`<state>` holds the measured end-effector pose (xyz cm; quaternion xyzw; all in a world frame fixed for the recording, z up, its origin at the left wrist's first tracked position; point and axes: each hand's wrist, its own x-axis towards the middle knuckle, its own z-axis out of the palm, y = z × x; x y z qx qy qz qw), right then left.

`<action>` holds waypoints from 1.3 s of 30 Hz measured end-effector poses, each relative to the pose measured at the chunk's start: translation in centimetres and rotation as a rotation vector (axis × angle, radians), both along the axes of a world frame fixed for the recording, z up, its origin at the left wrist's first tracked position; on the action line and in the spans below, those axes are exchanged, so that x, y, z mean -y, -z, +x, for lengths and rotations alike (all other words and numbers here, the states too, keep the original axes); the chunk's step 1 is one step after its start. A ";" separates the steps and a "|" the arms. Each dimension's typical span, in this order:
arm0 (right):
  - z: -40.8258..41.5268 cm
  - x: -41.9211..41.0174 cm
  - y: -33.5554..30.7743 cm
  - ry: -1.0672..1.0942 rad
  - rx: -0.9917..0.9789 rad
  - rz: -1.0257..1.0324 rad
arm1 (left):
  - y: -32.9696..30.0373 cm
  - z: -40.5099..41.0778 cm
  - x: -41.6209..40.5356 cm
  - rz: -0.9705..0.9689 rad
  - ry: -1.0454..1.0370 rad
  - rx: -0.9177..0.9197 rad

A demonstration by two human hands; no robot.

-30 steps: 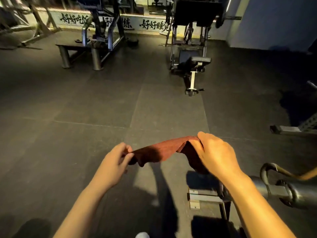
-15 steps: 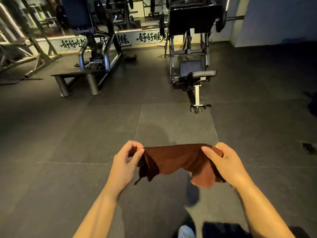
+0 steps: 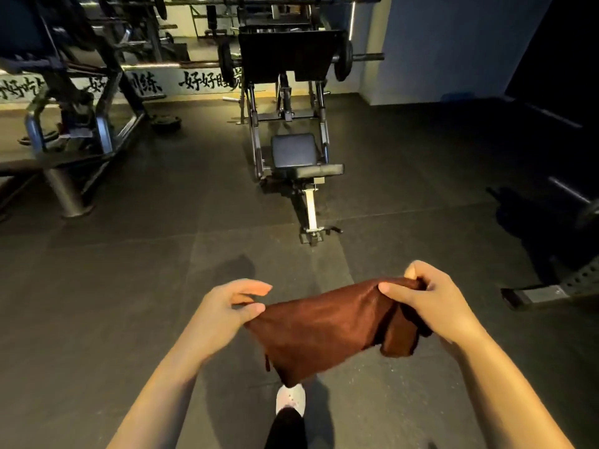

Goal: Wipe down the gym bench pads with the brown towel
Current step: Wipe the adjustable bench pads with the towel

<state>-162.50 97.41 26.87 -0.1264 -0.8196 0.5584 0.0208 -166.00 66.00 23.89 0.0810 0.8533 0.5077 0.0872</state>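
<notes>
Brown towel hangs between both hands, left hand pinching one corner, right hand gripping the other, the padded bench now nearer ahead than a moment ago.

Towel between left hand and right hand, bench pads well ahead, shoe below.

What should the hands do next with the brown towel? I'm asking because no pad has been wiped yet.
Probably carry the brown towel forward to the seat pad of the machine straight ahead. Both the left hand and the right hand already hold the towel stretched between them in the air, and the pad lies well beyond them across bare floor, so nothing can be wiped from here.
</notes>
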 end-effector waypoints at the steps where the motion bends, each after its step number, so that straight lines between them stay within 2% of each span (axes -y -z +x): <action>1: -1.8 -0.5 0.1 0.004 0.026 -0.027 | 0.2 -2.3 -0.7 -0.024 0.024 0.004; 4: -8.5 -1.6 -0.2 -0.030 0.101 -0.045 | 0.2 -9.6 -2.3 -0.155 0.074 -0.053; 7: -15.7 -2.9 -1.3 -0.091 0.074 0.198 | 0.6 -17.7 -3.9 -0.276 0.160 -0.175; 10: -21.0 -5.2 -2.2 -0.164 0.053 0.481 | 0.8 -24.8 -6.1 -0.461 0.200 -0.222; 13: -24.2 -9.0 -1.8 -0.212 0.099 0.565 | -0.2 -30.1 -9.5 -0.572 0.237 -0.340; 16: -27.8 -13.6 -0.2 -0.203 0.124 0.647 | -0.7 -35.0 -13.4 -0.596 0.271 -0.224; 18: -31.0 -16.6 1.2 -0.184 0.164 0.672 | -0.5 -37.8 -16.1 -0.553 0.216 -0.195; 21: -35.6 -21.2 3.3 -0.153 0.226 0.583 | 0.1 -41.0 -20.8 -0.569 0.215 -0.172; 23: -38.3 -24.5 4.3 -0.165 0.254 0.434 | 0.0 -42.9 -24.1 -0.597 0.229 -0.164; 26: -42.5 -29.7 4.2 -0.219 0.318 0.104 | -0.8 -46.4 -28.8 -0.626 0.240 -0.124; 29: -47.2 -34.0 3.6 -0.205 0.242 -0.036 | -1.9 -49.8 -33.0 -0.600 0.124 -0.146; 33: -52.4 -37.7 4.8 -0.037 0.217 -0.074 | -1.3 -53.3 -36.5 -0.624 0.092 -0.129; 37: -57.0 -40.5 6.0 0.045 0.227 0.092 | 0.1 -58.1 -39.3 -0.605 0.109 -0.055; 39: -60.1 -41.8 5.7 0.001 0.176 0.126 | 0.8 -60.9 -40.6 -0.579 0.117 -0.038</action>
